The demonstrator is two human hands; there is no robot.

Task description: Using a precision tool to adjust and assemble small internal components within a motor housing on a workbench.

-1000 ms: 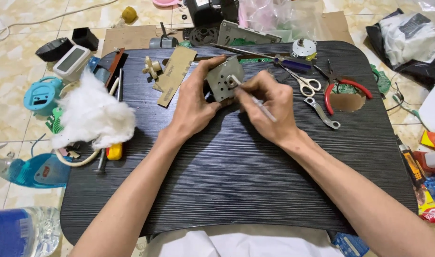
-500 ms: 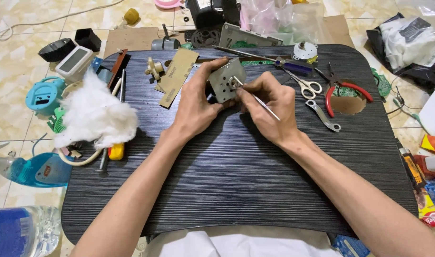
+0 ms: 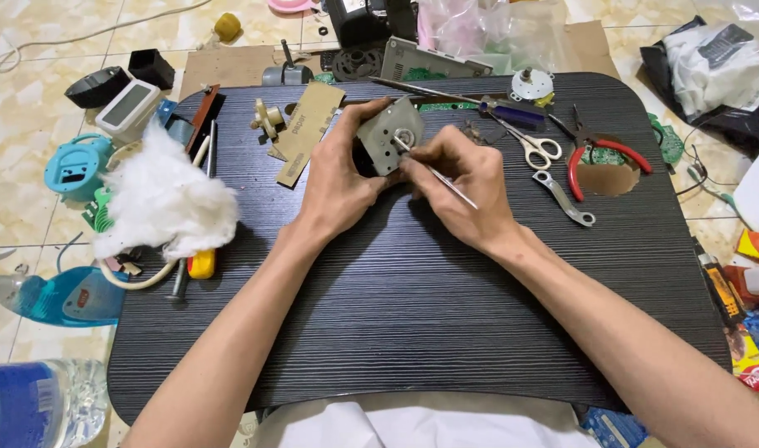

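Observation:
My left hand [image 3: 340,178] grips a small grey metal motor part [image 3: 387,137], tilted up above the black wood-grain tray table [image 3: 413,299]. My right hand [image 3: 462,187] holds a thin metal tool [image 3: 437,176] like a pencil. Its tip rests at the round hub in the middle of the part's face. Both hands touch each other over the far middle of the table.
White cotton wadding [image 3: 165,199] lies at the table's left edge, a strip of brown sandpaper [image 3: 309,133] beside my left hand. Scissors [image 3: 535,148], red-handled pliers [image 3: 599,153], a wrench [image 3: 566,199] and a blue screwdriver [image 3: 479,104] lie to the right. Clutter covers the tiled floor around.
The hands and the metal part have stayed almost in place. The thin tool has shifted slightly at the hub.

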